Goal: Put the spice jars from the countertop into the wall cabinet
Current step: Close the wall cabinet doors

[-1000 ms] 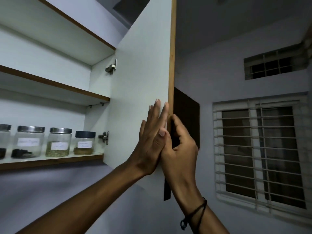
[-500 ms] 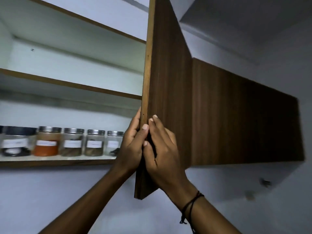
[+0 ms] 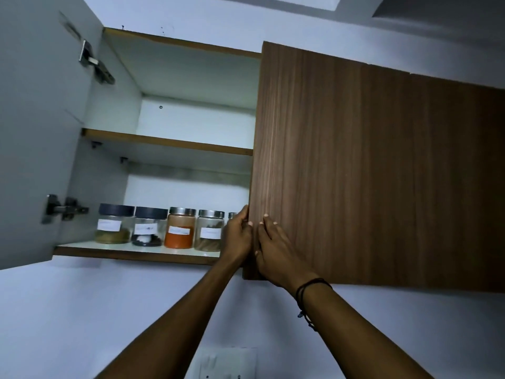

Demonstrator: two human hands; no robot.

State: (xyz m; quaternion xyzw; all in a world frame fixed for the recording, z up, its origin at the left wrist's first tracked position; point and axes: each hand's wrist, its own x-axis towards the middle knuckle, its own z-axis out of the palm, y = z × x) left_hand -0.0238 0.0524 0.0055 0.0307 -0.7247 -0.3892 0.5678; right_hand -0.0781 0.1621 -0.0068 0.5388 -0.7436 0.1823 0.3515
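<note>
Several labelled spice jars stand in a row on the wall cabinet's bottom shelf (image 3: 131,253): two with dark lids (image 3: 113,227) (image 3: 149,228), an orange-filled jar (image 3: 180,228), a brown-filled jar (image 3: 210,231), and one more (image 3: 232,215) mostly hidden behind my left hand. The cabinet's right wooden door (image 3: 355,173) is swung almost flat against the cabinet front. My left hand (image 3: 237,237) grips that door's left edge low down, fingers behind it. My right hand (image 3: 273,250) lies flat on the door's front beside it.
The cabinet's left door (image 3: 35,132) stands wide open, white inside, with two hinges. The middle shelf (image 3: 169,142) and the top compartment hold nothing visible. A white switch plate (image 3: 226,362) is on the wall below, between my forearms.
The right door has swung from standing open to nearly flat against the cabinet, both hands staying on its edge. My view has turned left, showing the left door and more jars.
</note>
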